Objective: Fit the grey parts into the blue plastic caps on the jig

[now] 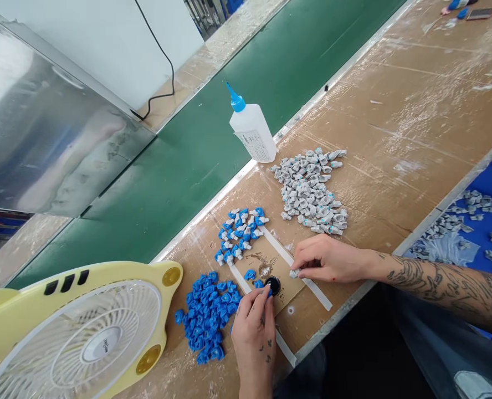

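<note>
Yellow fan (117, 272) close beside blue pieces (208, 313)

Illumination is bright and mostly even, its source out of frame; broken white glare spreads over the glossy desk (395, 127), notably toward the upper right, and the metal panel (71, 144) washes out near white at upper left. Shadows stay soft around the grey pieces (312, 191) and blue pieces (210, 310), but the space below the near edge falls almost black. Focus is fair at centre, the bottle's (256, 133) fine print is unreadable, and wide-angle distortion stretches the fan (92, 343) at lower left.
</note>
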